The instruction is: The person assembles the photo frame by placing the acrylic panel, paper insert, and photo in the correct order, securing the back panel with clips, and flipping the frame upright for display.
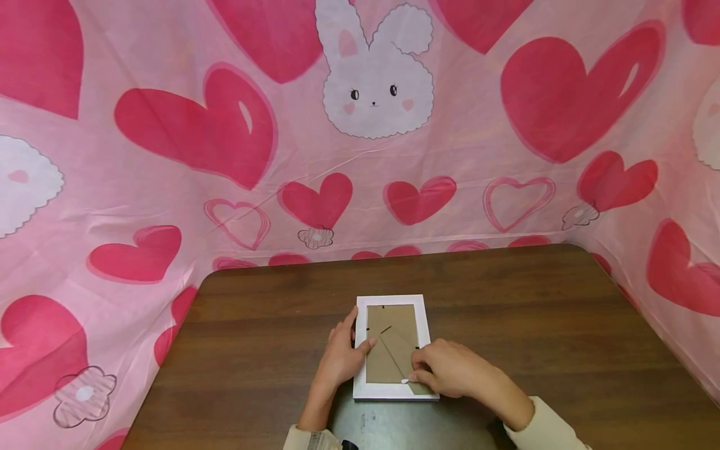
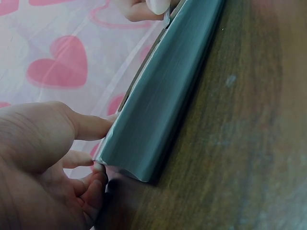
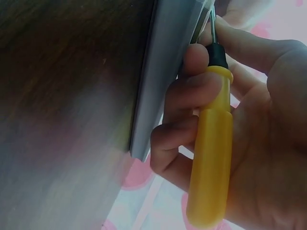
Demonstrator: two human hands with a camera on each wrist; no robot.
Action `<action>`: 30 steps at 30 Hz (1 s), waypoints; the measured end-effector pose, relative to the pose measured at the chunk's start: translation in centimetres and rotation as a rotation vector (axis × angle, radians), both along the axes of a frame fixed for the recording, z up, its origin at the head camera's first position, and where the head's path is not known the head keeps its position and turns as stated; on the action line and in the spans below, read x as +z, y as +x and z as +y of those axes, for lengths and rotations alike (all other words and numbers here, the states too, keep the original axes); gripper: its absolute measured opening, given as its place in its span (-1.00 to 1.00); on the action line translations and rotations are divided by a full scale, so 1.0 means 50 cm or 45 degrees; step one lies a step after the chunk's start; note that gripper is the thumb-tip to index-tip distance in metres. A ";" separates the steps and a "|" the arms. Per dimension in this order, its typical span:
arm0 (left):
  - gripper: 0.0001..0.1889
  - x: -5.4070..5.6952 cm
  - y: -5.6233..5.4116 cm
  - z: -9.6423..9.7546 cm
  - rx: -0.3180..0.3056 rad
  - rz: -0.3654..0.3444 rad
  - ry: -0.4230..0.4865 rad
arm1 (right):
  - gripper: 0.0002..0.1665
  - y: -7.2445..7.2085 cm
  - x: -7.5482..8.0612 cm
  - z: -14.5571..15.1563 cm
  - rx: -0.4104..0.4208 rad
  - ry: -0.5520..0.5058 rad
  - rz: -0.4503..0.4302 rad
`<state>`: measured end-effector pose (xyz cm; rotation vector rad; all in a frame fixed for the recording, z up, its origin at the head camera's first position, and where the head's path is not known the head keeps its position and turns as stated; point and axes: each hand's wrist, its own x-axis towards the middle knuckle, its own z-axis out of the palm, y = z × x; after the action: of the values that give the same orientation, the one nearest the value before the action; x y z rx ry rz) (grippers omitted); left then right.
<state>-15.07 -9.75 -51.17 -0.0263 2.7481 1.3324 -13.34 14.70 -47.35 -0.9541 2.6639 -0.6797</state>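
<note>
A white picture frame [image 1: 388, 392] lies on the table with its brown backing board [image 1: 382, 365] facing up. Small black tabs [image 1: 417, 348] sit along the inner edge of the frame. My left hand [image 1: 340, 356] grips the frame's left side, thumb on top and fingers along the outer edge. Over the lower right of the backing, my right hand [image 1: 455, 369] holds a screwdriver [image 3: 208, 158] with a yellow handle and black collar. Its metal shaft points toward the frame's edge in the right wrist view; the tip cannot be made out. A small white piece [image 1: 405, 380] shows beside the right fingertips.
The dark wooden table [image 1: 270, 337] extends around the frame on all sides. Pink cloth [image 1: 365, 162] printed with hearts and a rabbit hangs behind and at both sides of the table.
</note>
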 end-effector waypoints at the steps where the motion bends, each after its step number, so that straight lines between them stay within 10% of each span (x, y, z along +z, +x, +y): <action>1: -0.14 0.000 0.000 0.000 -0.001 0.006 -0.002 | -0.67 0.000 0.000 -0.001 -0.010 0.000 -0.012; 16: -0.14 -0.001 0.000 0.002 0.007 0.001 -0.014 | -0.59 0.014 0.016 -0.027 -0.187 0.076 -0.119; 30: -0.13 -0.004 -0.004 0.001 0.007 -0.021 -0.016 | -0.59 -0.001 0.004 0.000 0.020 -0.012 -0.112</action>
<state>-15.26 -9.68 -51.35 -0.0453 2.7445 1.3101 -13.37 14.71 -47.13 -0.9246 2.5764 -0.7146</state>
